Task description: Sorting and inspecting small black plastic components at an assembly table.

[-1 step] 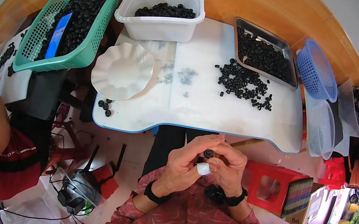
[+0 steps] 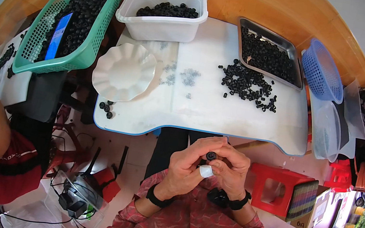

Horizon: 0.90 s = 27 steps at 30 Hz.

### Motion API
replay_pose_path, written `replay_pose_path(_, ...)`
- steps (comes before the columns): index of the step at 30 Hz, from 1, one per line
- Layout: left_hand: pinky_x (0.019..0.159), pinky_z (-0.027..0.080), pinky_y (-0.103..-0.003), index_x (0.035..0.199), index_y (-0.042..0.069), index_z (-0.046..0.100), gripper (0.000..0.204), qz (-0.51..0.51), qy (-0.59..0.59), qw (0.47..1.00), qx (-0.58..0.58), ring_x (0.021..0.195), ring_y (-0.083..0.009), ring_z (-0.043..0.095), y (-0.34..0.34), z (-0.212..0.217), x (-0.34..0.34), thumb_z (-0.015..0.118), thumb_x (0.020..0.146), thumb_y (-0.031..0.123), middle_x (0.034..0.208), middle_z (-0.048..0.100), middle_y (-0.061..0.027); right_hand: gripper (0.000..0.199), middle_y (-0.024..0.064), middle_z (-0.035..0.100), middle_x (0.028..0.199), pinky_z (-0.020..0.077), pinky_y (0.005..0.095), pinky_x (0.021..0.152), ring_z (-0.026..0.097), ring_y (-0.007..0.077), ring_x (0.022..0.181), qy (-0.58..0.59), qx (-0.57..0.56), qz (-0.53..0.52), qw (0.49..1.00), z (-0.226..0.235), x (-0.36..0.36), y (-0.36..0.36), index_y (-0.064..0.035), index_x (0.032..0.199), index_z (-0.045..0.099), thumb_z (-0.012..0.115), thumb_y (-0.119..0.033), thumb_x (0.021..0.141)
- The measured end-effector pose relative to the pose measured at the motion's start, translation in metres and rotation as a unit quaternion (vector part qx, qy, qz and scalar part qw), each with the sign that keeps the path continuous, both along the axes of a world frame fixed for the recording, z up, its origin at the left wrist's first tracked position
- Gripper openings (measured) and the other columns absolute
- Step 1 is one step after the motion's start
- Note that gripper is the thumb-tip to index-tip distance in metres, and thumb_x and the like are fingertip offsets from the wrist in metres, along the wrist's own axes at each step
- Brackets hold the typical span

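Note:
Both my hands are together in front of my chest, just off the near edge of the table. A small black round part (image 2: 211,156) with a hollow-looking end sits between their fingertips. My left hand (image 2: 185,163) is closed on it from the left, and a white cover (image 2: 205,171) seems to sit on its thumb tip. From the other side my right hand (image 2: 234,169) grips the same part with bent fingers. Much of the part is hidden by the fingers. A few black round pieces (image 2: 106,108) lie on the table's near left corner.
On the white table (image 2: 239,121) are a scalloped white dish (image 2: 124,72), a white tub (image 2: 158,30) of black parts, a metal tray (image 2: 295,82) and loose black cylinders (image 2: 248,84). A green basket (image 2: 87,56) holds a phone on black parts. A co-worker (image 2: 3,160) sits left.

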<state>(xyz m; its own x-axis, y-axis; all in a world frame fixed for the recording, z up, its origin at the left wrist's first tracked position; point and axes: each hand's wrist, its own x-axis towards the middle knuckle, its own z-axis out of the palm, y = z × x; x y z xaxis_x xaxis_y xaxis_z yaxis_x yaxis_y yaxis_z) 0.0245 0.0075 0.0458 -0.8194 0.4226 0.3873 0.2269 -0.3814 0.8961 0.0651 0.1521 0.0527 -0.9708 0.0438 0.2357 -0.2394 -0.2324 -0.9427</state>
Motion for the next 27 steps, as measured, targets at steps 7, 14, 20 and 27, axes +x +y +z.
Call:
replay_pose_path(7, 0.084, 0.050, -0.026, 0.129, -0.002, 0.055, 0.041, -0.022, -0.156, 0.987, 0.041, 0.106, -0.0152, 0.058, 0.004, -0.013, -0.008, 0.066, 0.090, 0.004, 0.131, 0.058, -0.0143, 0.023, 0.0088, 0.064, 0.102, 0.0497, 0.0203, 0.059, 0.059, 0.0099, 0.072, -0.091, -0.091, 0.007, 0.992, -0.013, -0.012, -0.001, 0.0046, 0.109, 0.066, 0.069, -0.004, 0.088)
replay_pose_path(14, 0.091, 0.047, -0.026, 0.133, -0.002, 0.052, 0.042, 0.016, -0.191, 0.979, 0.068, 0.105, -0.0127, 0.056, 0.007, -0.029, -0.011, 0.062, 0.092, 0.003, 0.127, 0.058, -0.0107, 0.024, 0.0065, 0.064, 0.098, 0.0493, 0.0206, 0.064, 0.059, 0.0089, 0.075, -0.040, 0.091, -0.046, 0.994, -0.008, -0.025, 0.003, 0.0026, 0.112, 0.066, 0.068, -0.004, 0.089)
replay_pose_path(20, 0.087, 0.050, -0.026, 0.126, -0.004, 0.056, 0.032, 0.021, -0.293, 0.953, 0.077, 0.098, -0.0106, 0.059, 0.002, -0.034, -0.014, 0.058, 0.097, 0.009, 0.109, 0.063, -0.0061, 0.029, 0.0074, 0.061, 0.101, 0.0502, 0.0247, 0.075, 0.061, 0.0141, 0.085, -0.014, 0.175, -0.079, 0.981, -0.016, -0.028, 0.004, -0.0007, 0.112, 0.067, 0.072, -0.002, 0.083)
replay_pose_path(27, 0.086, 0.050, -0.026, 0.123, -0.003, 0.060, 0.031, 0.005, -0.353, 0.925, 0.138, 0.095, -0.0108, 0.060, 0.004, -0.034, -0.018, 0.061, 0.093, 0.006, 0.108, 0.064, -0.0056, 0.033, 0.0069, 0.055, 0.105, 0.0500, 0.0259, 0.074, 0.060, 0.0152, 0.088, 0.013, 0.264, -0.088, 0.960, -0.012, -0.032, 0.002, -0.0009, 0.109, 0.069, 0.076, -0.001, 0.078)
